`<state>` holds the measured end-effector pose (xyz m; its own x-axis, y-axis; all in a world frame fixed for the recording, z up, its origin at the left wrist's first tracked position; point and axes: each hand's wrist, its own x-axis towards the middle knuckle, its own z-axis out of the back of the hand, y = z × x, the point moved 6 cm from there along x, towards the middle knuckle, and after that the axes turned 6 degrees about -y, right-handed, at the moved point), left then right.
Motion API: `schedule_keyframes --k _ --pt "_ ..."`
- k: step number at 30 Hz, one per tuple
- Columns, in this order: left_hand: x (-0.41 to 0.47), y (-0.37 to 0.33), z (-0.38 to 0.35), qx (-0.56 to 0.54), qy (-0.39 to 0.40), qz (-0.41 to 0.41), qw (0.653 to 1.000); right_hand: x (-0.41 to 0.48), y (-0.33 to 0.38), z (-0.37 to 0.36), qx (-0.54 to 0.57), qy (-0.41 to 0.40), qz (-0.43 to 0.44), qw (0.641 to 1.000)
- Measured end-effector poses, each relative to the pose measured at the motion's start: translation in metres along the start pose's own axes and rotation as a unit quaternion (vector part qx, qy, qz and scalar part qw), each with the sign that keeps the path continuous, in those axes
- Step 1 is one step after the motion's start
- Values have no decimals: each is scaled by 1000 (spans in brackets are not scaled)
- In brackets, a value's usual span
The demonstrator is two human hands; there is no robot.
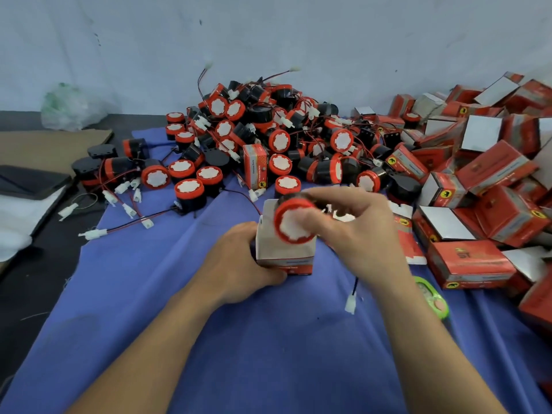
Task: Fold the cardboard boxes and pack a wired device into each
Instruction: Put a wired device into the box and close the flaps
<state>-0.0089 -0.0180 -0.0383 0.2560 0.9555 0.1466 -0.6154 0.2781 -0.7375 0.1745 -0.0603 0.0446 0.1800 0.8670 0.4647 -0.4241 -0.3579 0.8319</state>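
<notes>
My left hand (239,264) grips a small red and white cardboard box (285,255) from its left side, its open top flaps standing up. My right hand (355,225) holds a round wired device (291,224) with a red rim and white face at the box's opening, tilted toward me. Its wire hangs down past my right wrist and ends in a white plug (351,303) on the blue cloth (239,354). A big heap of the same red and black devices (268,138) lies behind the box.
Many red folded boxes (484,186) are piled along the right. A flat unfolded box (407,234) lies just right of my right hand. A green tape dispenser (433,297) sits by my right forearm. Brown cardboard (44,147) and a plastic bag (71,107) lie at left.
</notes>
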Motion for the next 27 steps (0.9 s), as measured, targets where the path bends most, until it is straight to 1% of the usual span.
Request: schedule_keyframes --k 2,3,4,5,7,8,9,11,13,16,21,27 --pt "1 -2 0 5 -2 -13 1000 -7 8 -16 -161 25 71 984" --pt "1 -2 0 9 -5 -19 1000 -10 8 -24 -203 42 81 975" --pt "1 -2 0 11 -8 -23 1000 -12 8 -29 -232 53 85 967" --pt "1 -2 0 9 -10 -23 1000 -13 9 -32 -258 43 98 960" --pt "0 0 -1 -1 -9 -18 1000 -15 14 -28 -289 -11 140 947" --pt "0 1 -1 -3 -6 -19 1000 -14 16 -26 -295 -22 142 945" --pt "-1 1 -2 -4 -4 -20 1000 -14 15 -27 -310 -5 131 942" --pt "-1 1 -2 -7 -5 -17 1000 -13 8 -35 -373 45 112 920" --pt "-2 2 -2 -7 -7 -14 1000 -14 8 -40 -412 58 116 902" --pt "-3 -1 -1 -15 -6 -15 1000 -21 10 -43 -435 83 114 889" --pt "-3 0 1 -38 -4 -5 999 -21 1 -46 -383 136 73 911" --pt "-2 3 0 -48 5 9 999 -18 -6 -38 -385 163 63 906"
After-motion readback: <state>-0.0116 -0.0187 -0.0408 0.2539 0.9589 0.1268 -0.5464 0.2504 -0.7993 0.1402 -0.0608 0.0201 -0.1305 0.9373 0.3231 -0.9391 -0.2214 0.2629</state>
